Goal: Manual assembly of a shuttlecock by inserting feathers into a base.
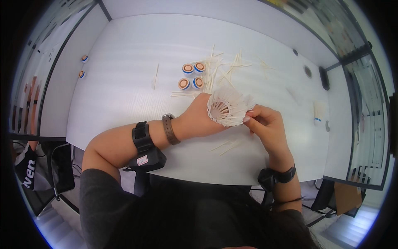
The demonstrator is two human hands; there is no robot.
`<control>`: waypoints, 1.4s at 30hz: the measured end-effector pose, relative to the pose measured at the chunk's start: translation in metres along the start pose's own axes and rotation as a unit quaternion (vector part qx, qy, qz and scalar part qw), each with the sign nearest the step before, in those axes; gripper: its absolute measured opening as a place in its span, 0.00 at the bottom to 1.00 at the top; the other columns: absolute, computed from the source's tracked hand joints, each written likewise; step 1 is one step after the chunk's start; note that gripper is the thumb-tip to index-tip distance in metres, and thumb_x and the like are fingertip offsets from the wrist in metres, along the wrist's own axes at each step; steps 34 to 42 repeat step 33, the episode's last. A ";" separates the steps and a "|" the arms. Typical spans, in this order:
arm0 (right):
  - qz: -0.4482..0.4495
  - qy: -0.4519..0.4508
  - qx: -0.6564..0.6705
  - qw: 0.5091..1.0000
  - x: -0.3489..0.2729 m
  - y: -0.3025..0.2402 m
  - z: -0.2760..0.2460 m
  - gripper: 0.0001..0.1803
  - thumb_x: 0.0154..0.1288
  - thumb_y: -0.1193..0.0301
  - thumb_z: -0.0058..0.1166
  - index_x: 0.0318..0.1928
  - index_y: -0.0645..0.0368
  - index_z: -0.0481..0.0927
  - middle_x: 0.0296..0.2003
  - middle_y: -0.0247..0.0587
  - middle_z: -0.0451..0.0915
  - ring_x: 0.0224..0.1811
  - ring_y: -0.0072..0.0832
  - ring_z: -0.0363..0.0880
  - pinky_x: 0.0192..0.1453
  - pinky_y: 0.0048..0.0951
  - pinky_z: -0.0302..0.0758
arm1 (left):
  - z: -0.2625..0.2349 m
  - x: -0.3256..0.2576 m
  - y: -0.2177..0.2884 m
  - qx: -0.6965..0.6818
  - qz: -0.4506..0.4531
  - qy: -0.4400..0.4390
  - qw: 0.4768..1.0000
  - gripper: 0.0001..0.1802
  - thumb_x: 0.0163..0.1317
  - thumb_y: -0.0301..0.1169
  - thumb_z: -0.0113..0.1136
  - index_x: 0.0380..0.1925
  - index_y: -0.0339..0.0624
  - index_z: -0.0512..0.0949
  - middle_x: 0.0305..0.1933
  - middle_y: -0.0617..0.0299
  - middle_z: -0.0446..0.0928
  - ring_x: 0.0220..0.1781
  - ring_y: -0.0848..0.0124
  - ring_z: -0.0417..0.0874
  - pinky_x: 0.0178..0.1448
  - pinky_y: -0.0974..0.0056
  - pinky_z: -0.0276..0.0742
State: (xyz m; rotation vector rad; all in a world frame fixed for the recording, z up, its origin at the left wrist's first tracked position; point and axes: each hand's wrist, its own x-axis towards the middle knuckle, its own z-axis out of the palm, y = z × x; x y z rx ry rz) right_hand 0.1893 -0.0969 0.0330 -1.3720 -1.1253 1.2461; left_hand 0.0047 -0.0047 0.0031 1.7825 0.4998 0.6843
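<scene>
Shuttlecock [230,108] sits mid-frame above the table [124,103], left hand [199,120] wrapped around its base, right hand [263,122] pinching a feather edge. Too firm a grip could bend or snap feathers.

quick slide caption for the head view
Both hands, left hand and right hand, hold a white shuttlecock over a white table.

Dark grey short-sleeved top. Left forearm [124,145]: brown strap watch [169,128] at wrist; just behind watch, toward elbow, black band with black box [146,159] bearing small white label. Right wrist: black band [277,176] with black unit.
</scene>
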 end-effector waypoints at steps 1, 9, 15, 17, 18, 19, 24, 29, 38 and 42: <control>0.010 -0.005 -0.012 1.000 -0.001 0.000 0.000 0.02 0.61 0.79 0.61 0.35 0.65 0.82 0.31 0.32 0.81 0.30 0.14 0.75 0.32 0.16 0.69 | 0.001 -0.001 -0.002 -0.003 0.003 -0.005 1.000 0.18 0.55 0.35 0.71 0.43 0.39 0.79 0.40 0.59 0.83 0.41 0.70 0.84 0.46 0.67 0.78; -0.044 -0.014 -0.001 0.999 -0.001 0.016 0.008 0.03 0.59 0.80 0.63 0.33 0.64 0.82 0.30 0.33 0.81 0.28 0.11 0.72 0.30 0.14 0.67 | 0.000 -0.006 -0.004 -0.054 -0.006 0.017 0.998 0.15 0.55 0.30 0.69 0.43 0.39 0.80 0.40 0.60 0.83 0.41 0.71 0.84 0.45 0.67 0.79; -0.017 -0.041 -0.006 0.999 -0.002 0.012 0.010 0.03 0.59 0.79 0.64 0.30 0.63 0.81 0.30 0.31 0.80 0.27 0.10 0.71 0.30 0.14 0.66 | -0.001 -0.004 -0.002 -0.003 0.041 0.089 0.995 0.13 0.56 0.25 0.66 0.42 0.39 0.80 0.39 0.61 0.83 0.40 0.74 0.83 0.43 0.68 0.78; -0.012 -0.045 -0.015 0.999 -0.004 0.011 0.010 0.04 0.59 0.79 0.64 0.30 0.63 0.81 0.29 0.30 0.80 0.27 0.10 0.71 0.29 0.14 0.66 | 0.000 -0.003 0.002 0.008 0.028 0.114 0.993 0.12 0.56 0.25 0.66 0.41 0.39 0.80 0.38 0.62 0.83 0.39 0.75 0.83 0.42 0.68 0.78; -0.029 -0.037 -0.018 0.999 -0.003 0.012 0.008 0.04 0.59 0.79 0.64 0.30 0.63 0.81 0.28 0.30 0.80 0.26 0.10 0.71 0.29 0.14 0.66 | 0.000 -0.002 0.008 -0.031 -0.007 0.140 0.990 0.10 0.57 0.25 0.66 0.39 0.39 0.79 0.36 0.63 0.82 0.38 0.75 0.82 0.41 0.68 0.77; -0.046 -0.028 -0.021 0.998 -0.002 0.013 0.008 0.04 0.59 0.79 0.64 0.30 0.63 0.81 0.28 0.30 0.80 0.26 0.10 0.71 0.30 0.14 0.66 | 0.000 -0.001 0.011 -0.070 -0.042 0.165 0.983 0.09 0.57 0.26 0.67 0.38 0.40 0.79 0.34 0.64 0.81 0.36 0.76 0.81 0.40 0.68 0.76; -0.061 0.034 0.023 0.997 -0.003 -0.001 0.009 0.01 0.61 0.81 0.61 0.34 0.66 0.84 0.32 0.32 0.76 0.34 0.16 0.73 0.38 0.17 0.68 | 0.000 -0.003 0.006 0.005 0.012 0.127 0.992 0.13 0.57 0.34 0.71 0.35 0.40 0.78 0.32 0.65 0.79 0.33 0.76 0.79 0.37 0.68 0.75; -0.021 0.064 0.057 0.996 -0.001 0.006 -0.001 0.04 0.63 0.77 0.61 0.36 0.63 0.86 0.30 0.29 0.73 0.31 0.16 0.70 0.35 0.17 0.66 | 0.003 -0.002 0.009 -0.018 0.017 0.114 0.993 0.11 0.57 0.35 0.71 0.31 0.42 0.81 0.30 0.66 0.81 0.32 0.77 0.81 0.38 0.70 0.77; -0.015 0.057 0.089 0.994 -0.002 0.011 0.000 0.06 0.64 0.75 0.61 0.41 0.60 0.87 0.32 0.29 0.73 0.33 0.18 0.70 0.38 0.20 0.67 | 0.001 -0.003 0.006 -0.036 0.005 0.117 0.992 0.12 0.56 0.36 0.73 0.34 0.43 0.81 0.32 0.65 0.82 0.33 0.77 0.81 0.39 0.70 0.78; -0.015 0.057 0.089 0.994 -0.002 0.011 0.000 0.06 0.64 0.75 0.61 0.41 0.60 0.87 0.32 0.29 0.73 0.33 0.18 0.70 0.38 0.20 0.67 | 0.001 -0.003 0.006 -0.036 0.005 0.117 0.992 0.12 0.56 0.36 0.73 0.34 0.43 0.81 0.32 0.65 0.82 0.33 0.77 0.81 0.39 0.70 0.78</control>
